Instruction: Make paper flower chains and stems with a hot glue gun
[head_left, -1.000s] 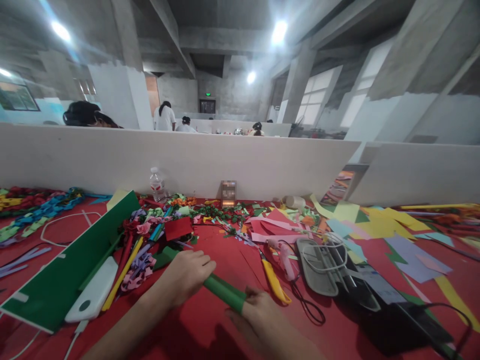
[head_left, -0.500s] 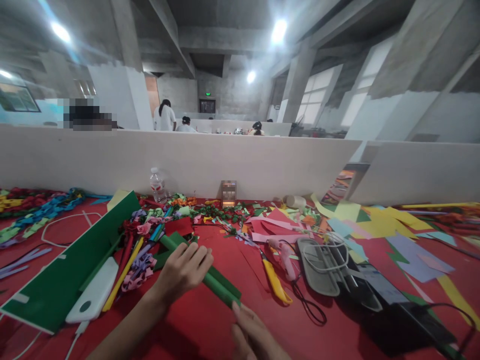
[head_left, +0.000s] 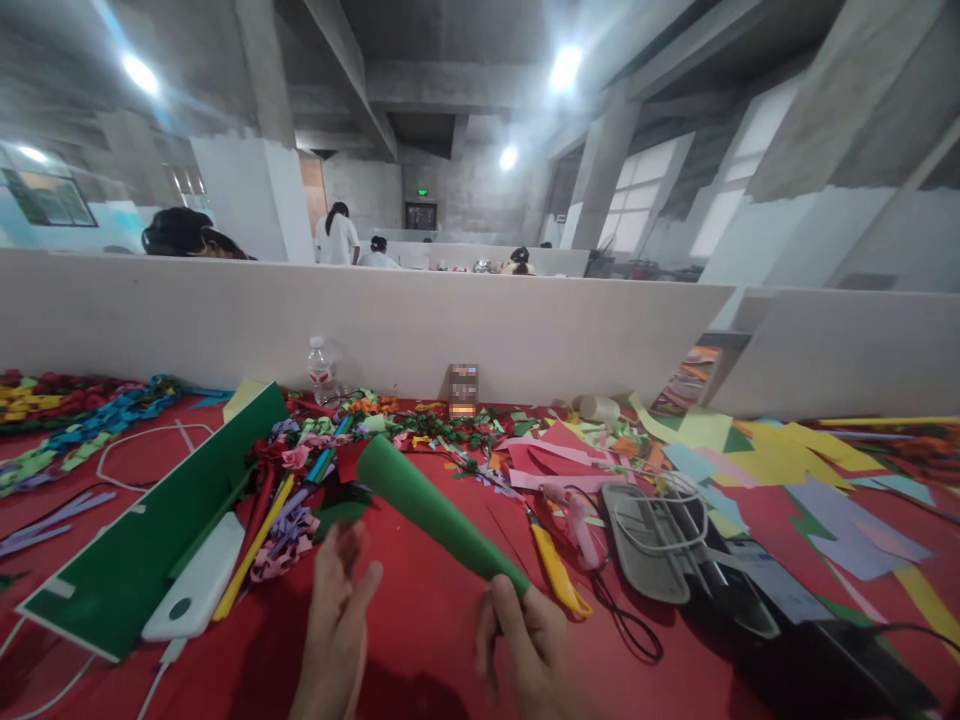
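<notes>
A sheet of green paper rolled into a tapering tube slants above the red tabletop, its wider end pointing up and left. My right hand pinches the narrow lower end between thumb and fingers. Apart from the tube, on its left, my left hand is raised with thumb and fingers apart, holding nothing. Left of that hand lie curled purple and pink paper strips and a yellow rolled stick. A yellow-handled tool rests just right of my right hand.
A green board leans at left beside a white power bank. To the right are a pink glue gun, a grey tray and coloured paper sheets. A water bottle stands by the white partition.
My left hand has let go of the green paper and drawn back down and left. The rolled paper now shows as a wider cone, still held at its lower end by my right hand.
</notes>
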